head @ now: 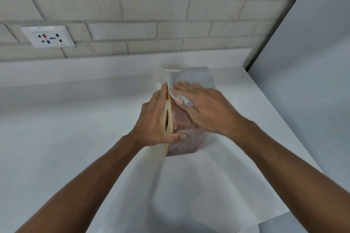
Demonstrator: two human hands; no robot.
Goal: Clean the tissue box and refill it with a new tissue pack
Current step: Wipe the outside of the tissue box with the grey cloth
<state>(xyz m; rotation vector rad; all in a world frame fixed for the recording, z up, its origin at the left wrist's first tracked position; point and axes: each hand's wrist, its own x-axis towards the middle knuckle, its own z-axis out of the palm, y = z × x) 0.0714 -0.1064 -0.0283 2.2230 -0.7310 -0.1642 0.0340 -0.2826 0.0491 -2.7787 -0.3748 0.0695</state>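
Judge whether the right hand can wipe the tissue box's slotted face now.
Probably not: the left hand lies against that slotted face, gripping the tissue box; the right hand presses its cloth on top.

The white rectangular wall socket plate (47,36) carries a short line of print, too blurred to read.

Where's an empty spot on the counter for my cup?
The biggest bare patch of counter lies left of the left hand, below the wall socket. A narrower strip runs between the right hand and the side panel. The middle is crowded: both hands, the tissue box, the cloth, and the white sheet in front.
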